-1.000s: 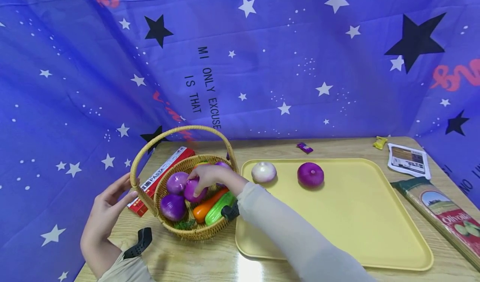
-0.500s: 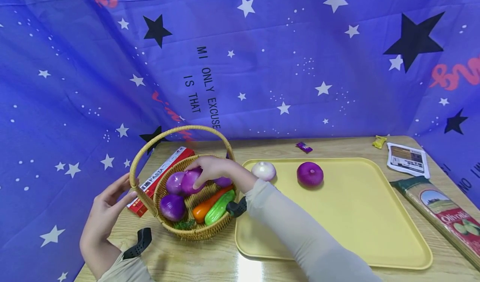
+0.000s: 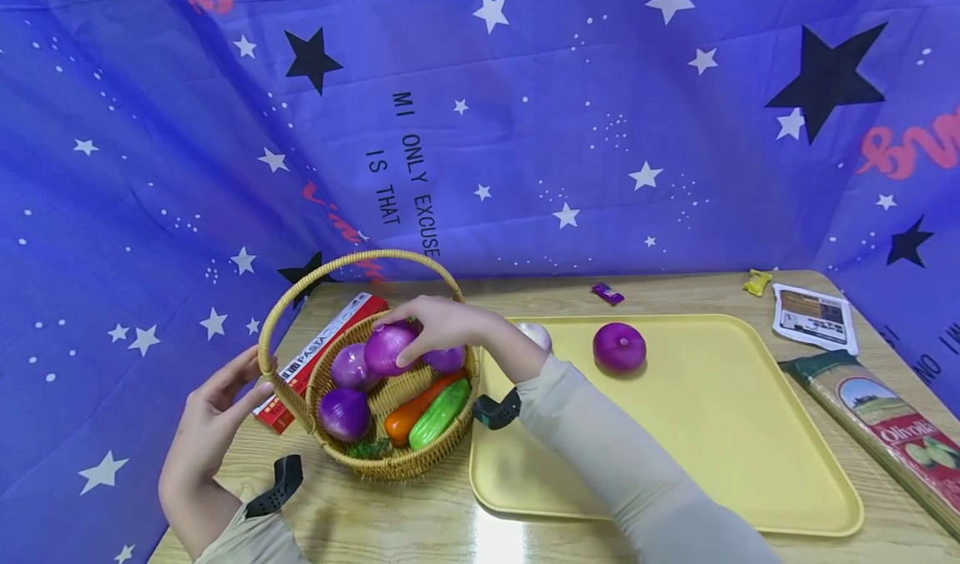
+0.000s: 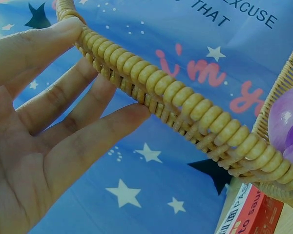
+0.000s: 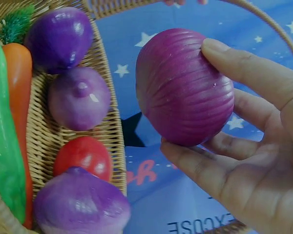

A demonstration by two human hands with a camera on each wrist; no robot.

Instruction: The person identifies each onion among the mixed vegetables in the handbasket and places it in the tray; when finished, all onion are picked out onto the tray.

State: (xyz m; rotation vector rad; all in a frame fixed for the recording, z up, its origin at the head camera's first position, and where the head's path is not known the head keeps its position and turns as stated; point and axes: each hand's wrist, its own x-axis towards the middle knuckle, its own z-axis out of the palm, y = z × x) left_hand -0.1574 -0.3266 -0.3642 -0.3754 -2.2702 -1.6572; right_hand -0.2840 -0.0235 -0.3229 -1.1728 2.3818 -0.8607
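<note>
My right hand [image 3: 452, 325] grips a purple onion [image 3: 390, 349] over the wicker basket [image 3: 397, 466]. The right wrist view shows thumb and fingertips around the onion [image 5: 183, 90], with the basket beside it. My left hand [image 3: 207, 431] pinches the basket's arched handle [image 4: 161, 85] low on its left side, thumb on one face and fingers behind. Inside the basket lie more purple onions, among them a dark one [image 3: 345, 414] and a paler one [image 3: 352, 368]. A carrot [image 3: 420, 410], a green cucumber-like vegetable [image 3: 441, 414] and a red tomato-like thing [image 5: 84, 158] lie there too.
A yellow tray [image 3: 675, 456] sits right of the basket, bearing a purple onion [image 3: 619, 348] and a white onion [image 3: 537, 336] partly behind my right wrist. A red pasta box [image 3: 322, 356] lies behind the basket. An Olivoila packet [image 3: 885, 431] lies at the right.
My right hand has taken the purple onion up from among the others in the basket and moved it slightly up and back. My left hand stays on the handle.
</note>
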